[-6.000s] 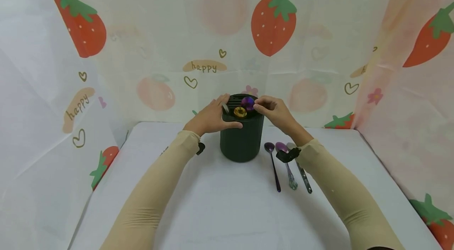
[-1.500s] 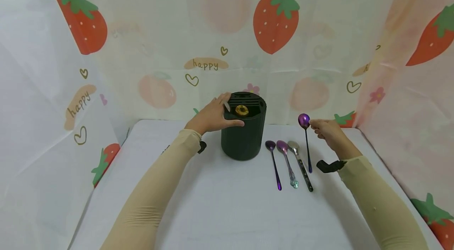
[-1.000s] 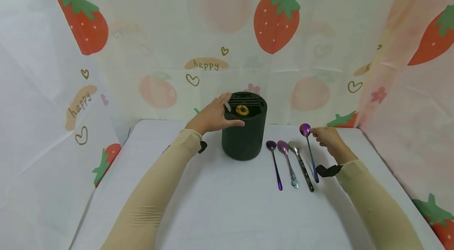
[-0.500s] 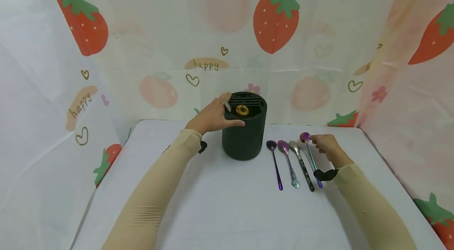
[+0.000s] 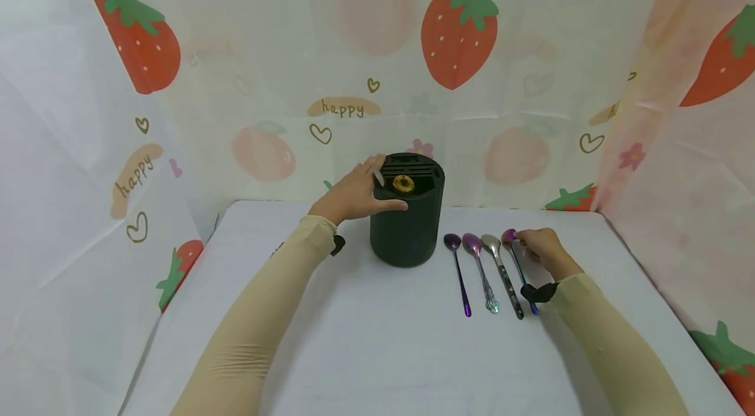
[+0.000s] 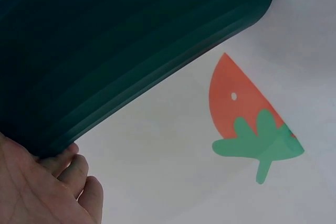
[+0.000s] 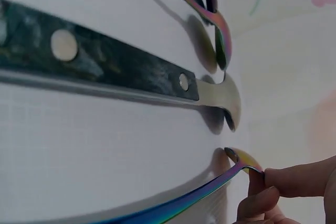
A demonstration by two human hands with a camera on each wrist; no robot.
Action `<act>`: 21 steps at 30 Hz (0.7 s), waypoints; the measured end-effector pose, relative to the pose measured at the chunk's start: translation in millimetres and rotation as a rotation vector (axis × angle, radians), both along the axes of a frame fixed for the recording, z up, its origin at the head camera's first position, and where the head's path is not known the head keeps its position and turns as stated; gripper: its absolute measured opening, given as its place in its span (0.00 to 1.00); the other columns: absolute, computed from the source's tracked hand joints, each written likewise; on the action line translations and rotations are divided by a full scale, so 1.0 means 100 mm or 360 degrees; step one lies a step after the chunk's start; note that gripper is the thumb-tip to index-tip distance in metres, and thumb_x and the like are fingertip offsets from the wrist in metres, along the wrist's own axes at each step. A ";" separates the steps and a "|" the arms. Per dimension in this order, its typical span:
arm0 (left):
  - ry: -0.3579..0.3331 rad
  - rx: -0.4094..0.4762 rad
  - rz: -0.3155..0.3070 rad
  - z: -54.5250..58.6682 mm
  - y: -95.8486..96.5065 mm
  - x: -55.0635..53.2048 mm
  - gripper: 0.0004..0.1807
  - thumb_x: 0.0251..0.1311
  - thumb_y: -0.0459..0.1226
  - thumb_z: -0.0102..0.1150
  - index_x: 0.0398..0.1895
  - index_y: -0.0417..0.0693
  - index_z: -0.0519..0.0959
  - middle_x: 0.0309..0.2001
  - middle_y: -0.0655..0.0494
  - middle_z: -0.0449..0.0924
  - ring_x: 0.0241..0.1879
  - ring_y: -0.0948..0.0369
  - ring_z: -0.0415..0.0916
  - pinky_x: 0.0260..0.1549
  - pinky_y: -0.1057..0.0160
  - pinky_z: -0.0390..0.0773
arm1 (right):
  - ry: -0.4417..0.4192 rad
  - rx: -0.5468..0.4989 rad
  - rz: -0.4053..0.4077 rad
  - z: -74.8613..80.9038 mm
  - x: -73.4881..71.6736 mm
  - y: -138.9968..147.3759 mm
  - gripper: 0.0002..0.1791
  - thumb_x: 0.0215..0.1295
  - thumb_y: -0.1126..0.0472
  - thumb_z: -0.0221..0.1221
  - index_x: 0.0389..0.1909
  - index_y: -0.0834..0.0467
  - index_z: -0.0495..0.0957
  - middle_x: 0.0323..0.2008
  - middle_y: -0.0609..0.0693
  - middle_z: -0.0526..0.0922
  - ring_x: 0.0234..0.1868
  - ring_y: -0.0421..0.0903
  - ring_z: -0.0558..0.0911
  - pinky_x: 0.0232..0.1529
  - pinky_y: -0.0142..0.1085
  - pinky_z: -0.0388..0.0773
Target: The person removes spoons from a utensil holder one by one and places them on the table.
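My left hand [image 5: 352, 193] grips the rim of a dark green cylindrical utensil holder [image 5: 404, 236], thumb in front; in the left wrist view its fingers lie against the holder's dark wall [image 6: 131, 40]. Inside show a gold spoon head [image 5: 404, 185] and a silvery edge [image 5: 379, 177] beside my fingers. My right hand [image 5: 545, 249] pinches the bowl of an iridescent purple-blue spoon [image 5: 518, 264] at the right end of a row. In the right wrist view, thumb and finger hold this spoon [image 7: 210, 184] by its bowl edge, with its handle low along the table.
Left of the held spoon lie a silver spoon with a dark riveted handle [image 5: 504, 282], a pinkish-purple ornate-handled spoon [image 5: 482, 272] and a dark purple spoon [image 5: 458, 275]. All stand right of the holder on the white table [image 5: 377, 350]. A strawberry-print curtain [image 5: 265, 75] hangs behind.
My right hand has brought the iridescent spoon from the holder to the right, then lowered it beside the silver spoon. My left hand has stayed on the holder.
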State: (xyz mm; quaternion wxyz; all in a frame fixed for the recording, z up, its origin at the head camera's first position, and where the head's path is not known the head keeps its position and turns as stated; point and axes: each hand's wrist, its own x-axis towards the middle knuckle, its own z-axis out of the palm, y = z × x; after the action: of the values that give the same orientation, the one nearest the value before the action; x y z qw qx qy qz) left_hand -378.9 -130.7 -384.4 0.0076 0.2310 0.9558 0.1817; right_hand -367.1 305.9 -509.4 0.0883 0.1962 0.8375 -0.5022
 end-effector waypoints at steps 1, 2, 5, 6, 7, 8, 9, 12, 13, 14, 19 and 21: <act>0.0001 0.0002 -0.0001 0.00 0.00 0.00 0.71 0.58 0.78 0.61 0.90 0.51 0.39 0.89 0.50 0.40 0.87 0.50 0.40 0.86 0.49 0.46 | 0.0002 -0.0014 0.0002 0.00 0.00 0.00 0.15 0.76 0.56 0.58 0.38 0.66 0.79 0.24 0.47 0.73 0.25 0.41 0.69 0.28 0.33 0.67; 0.0001 0.0002 -0.0002 0.00 0.00 0.00 0.71 0.58 0.78 0.61 0.90 0.51 0.39 0.89 0.49 0.40 0.87 0.50 0.40 0.86 0.49 0.47 | 0.0001 -0.0024 0.0007 0.01 0.00 -0.01 0.15 0.77 0.57 0.58 0.37 0.66 0.78 0.24 0.47 0.73 0.25 0.41 0.69 0.27 0.33 0.67; 0.0005 0.0001 0.0001 0.00 0.00 0.00 0.71 0.58 0.78 0.60 0.90 0.51 0.39 0.89 0.49 0.40 0.87 0.50 0.40 0.86 0.49 0.47 | 0.0011 -0.0033 -0.0005 0.00 0.00 -0.01 0.13 0.75 0.59 0.59 0.35 0.65 0.78 0.23 0.46 0.73 0.24 0.41 0.70 0.25 0.31 0.69; 0.0004 0.0006 0.0002 0.01 0.00 0.01 0.71 0.58 0.78 0.61 0.90 0.51 0.39 0.89 0.49 0.40 0.87 0.50 0.40 0.86 0.49 0.47 | 0.0017 -0.0022 -0.0007 -0.01 0.00 0.00 0.12 0.74 0.59 0.60 0.36 0.66 0.79 0.24 0.46 0.74 0.25 0.41 0.70 0.25 0.31 0.70; 0.0006 0.0007 0.0002 0.00 0.00 0.01 0.71 0.58 0.77 0.61 0.90 0.51 0.39 0.89 0.49 0.41 0.87 0.50 0.41 0.86 0.49 0.46 | 0.0023 -0.0002 -0.0011 -0.02 0.00 0.00 0.13 0.74 0.60 0.60 0.38 0.69 0.80 0.24 0.47 0.75 0.26 0.41 0.71 0.26 0.31 0.70; 0.0006 0.0009 0.0003 0.01 0.00 0.02 0.70 0.58 0.77 0.61 0.90 0.51 0.39 0.89 0.49 0.41 0.87 0.50 0.41 0.86 0.49 0.46 | 0.0028 0.0032 -0.0012 -0.03 0.01 0.00 0.15 0.74 0.60 0.60 0.41 0.72 0.81 0.26 0.48 0.76 0.28 0.42 0.72 0.27 0.31 0.71; 0.0006 0.0011 0.0003 0.01 0.00 0.02 0.70 0.59 0.77 0.61 0.90 0.51 0.39 0.89 0.49 0.41 0.87 0.50 0.41 0.86 0.50 0.46 | 0.0035 0.0066 -0.0010 -0.04 0.01 0.01 0.17 0.74 0.60 0.60 0.44 0.74 0.82 0.27 0.49 0.76 0.29 0.43 0.73 0.27 0.31 0.72; 0.0005 0.0015 0.0005 0.01 0.00 0.03 0.70 0.59 0.76 0.62 0.90 0.51 0.40 0.89 0.50 0.41 0.87 0.50 0.41 0.86 0.50 0.45 | 0.0039 0.0177 0.0015 -0.06 0.04 0.01 0.23 0.75 0.58 0.60 0.54 0.78 0.80 0.32 0.53 0.78 0.34 0.47 0.73 0.30 0.33 0.74; 0.0005 0.0011 0.0006 0.00 0.00 0.02 0.70 0.59 0.77 0.61 0.90 0.51 0.39 0.89 0.50 0.41 0.87 0.50 0.41 0.86 0.50 0.45 | 0.0040 0.0203 0.0023 -0.06 0.04 0.01 0.25 0.75 0.58 0.60 0.56 0.78 0.80 0.33 0.55 0.78 0.36 0.48 0.74 0.31 0.33 0.74; 0.0004 0.0009 0.0008 0.00 0.00 0.02 0.70 0.59 0.77 0.61 0.90 0.51 0.39 0.89 0.50 0.41 0.87 0.50 0.41 0.86 0.50 0.45 | 0.0040 0.0228 0.0033 -0.06 0.05 0.02 0.25 0.75 0.57 0.60 0.56 0.78 0.80 0.34 0.55 0.78 0.36 0.48 0.74 0.31 0.33 0.74; 0.0004 0.0002 0.0018 -0.01 0.00 0.00 0.71 0.58 0.78 0.61 0.90 0.52 0.39 0.89 0.51 0.40 0.87 0.48 0.41 0.86 0.50 0.45 | 0.0021 0.0289 0.0039 -0.06 0.04 0.03 0.26 0.76 0.57 0.60 0.58 0.78 0.80 0.36 0.58 0.80 0.39 0.50 0.75 0.32 0.34 0.75; 0.0006 0.0005 0.0018 0.00 0.00 0.00 0.71 0.58 0.78 0.61 0.90 0.52 0.39 0.89 0.51 0.40 0.87 0.48 0.41 0.86 0.49 0.45 | 0.0011 0.0312 0.0048 -0.07 0.04 0.03 0.27 0.76 0.56 0.60 0.59 0.78 0.79 0.37 0.59 0.80 0.41 0.52 0.75 0.34 0.34 0.75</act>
State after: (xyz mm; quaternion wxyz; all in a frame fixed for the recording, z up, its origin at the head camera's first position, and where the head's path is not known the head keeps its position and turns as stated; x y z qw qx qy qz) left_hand -378.6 -130.9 -384.8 0.0045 0.2260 0.9568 0.1827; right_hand -363.3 309.0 -516.6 0.0733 0.1896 0.8858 -0.4173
